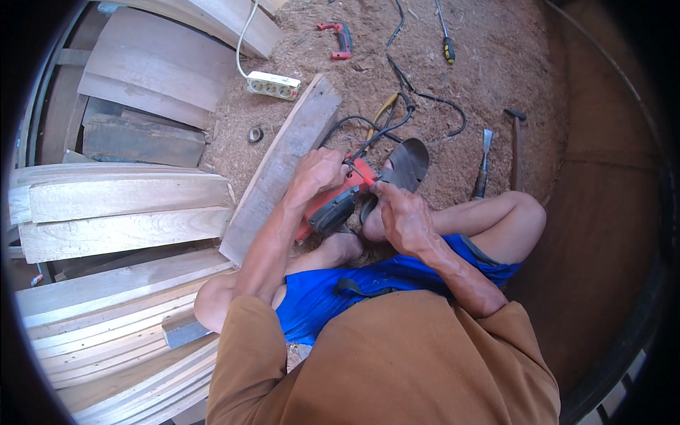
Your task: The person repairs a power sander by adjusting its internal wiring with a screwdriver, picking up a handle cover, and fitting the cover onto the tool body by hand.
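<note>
A red and black power tool (333, 205), which looks like an electric planer, rests tilted between my lower legs. My left hand (320, 170) is closed on its far end, by the black cord; the fingertips are partly hidden. In my right hand (405, 216) is a thin screwdriver (367, 180) with a red handle, its shaft slanting toward the tool's far end near my left fingers. Where the tip touches I cannot make out. Farther off on the sawdust lies a loose red and black handle piece (343, 42).
A thick plank (283, 152) lies left of the tool, beside stacked boards (127, 205). Beyond are a white power strip (273, 85), a tape roll (256, 134), yellow-handled pliers (382, 112) and black cord (451, 106). At right lie a screwdriver (448, 49), chisel (484, 163) and hammer (516, 142).
</note>
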`<state>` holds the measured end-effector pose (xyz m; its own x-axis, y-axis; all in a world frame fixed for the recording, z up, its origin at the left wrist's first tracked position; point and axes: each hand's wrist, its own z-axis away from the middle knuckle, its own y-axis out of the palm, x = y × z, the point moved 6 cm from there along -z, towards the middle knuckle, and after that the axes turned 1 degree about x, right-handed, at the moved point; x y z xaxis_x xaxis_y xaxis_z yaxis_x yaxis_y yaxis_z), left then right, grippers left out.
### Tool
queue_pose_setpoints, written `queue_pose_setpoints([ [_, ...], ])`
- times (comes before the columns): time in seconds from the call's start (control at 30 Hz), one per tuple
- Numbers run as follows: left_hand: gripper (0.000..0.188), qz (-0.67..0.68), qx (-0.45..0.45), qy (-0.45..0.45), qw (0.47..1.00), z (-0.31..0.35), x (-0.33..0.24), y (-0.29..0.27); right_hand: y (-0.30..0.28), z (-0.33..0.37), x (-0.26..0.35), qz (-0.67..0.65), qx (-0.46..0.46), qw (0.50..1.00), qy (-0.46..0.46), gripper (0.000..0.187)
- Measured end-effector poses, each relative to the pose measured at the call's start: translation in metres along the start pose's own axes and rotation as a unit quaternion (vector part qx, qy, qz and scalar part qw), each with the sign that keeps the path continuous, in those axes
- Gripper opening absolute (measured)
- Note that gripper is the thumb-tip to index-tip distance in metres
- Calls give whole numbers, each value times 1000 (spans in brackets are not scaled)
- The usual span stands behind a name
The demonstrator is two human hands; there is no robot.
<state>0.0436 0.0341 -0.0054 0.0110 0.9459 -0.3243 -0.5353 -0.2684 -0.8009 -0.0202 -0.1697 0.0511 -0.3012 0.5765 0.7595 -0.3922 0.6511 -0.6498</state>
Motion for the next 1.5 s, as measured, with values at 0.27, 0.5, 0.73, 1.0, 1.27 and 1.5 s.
queue_pose_setpoints([
  [0.27, 29, 1, -14, -8, 1000, 1, 3, 2, -1, -10, 20, 114, 95, 988, 29, 40],
  [0.5, 31, 4, -3, -15, 1000, -2, 0, 3, 2, -11, 1, -57, 3, 995, 77, 36],
  [0.73, 33, 8, 4, -6, 1000, 1, -1, 0, -5, -15, -4, -38, 28, 994, 96, 32],
  [1.0, 33, -8, 4, -7, 1000, 0, -1, 2, -3, -18, 14, 96, 93, 990, 54, 27],
  [1.27, 31, -3, -1, -6, 1000, 2, -2, 0, 1, -20, -4, -60, 57, 991, 106, 33],
  [1.5, 39, -2, 9, -9, 1000, -3, -1, -2, -12, -19, -11, -74, 56, 991, 99, 39],
])
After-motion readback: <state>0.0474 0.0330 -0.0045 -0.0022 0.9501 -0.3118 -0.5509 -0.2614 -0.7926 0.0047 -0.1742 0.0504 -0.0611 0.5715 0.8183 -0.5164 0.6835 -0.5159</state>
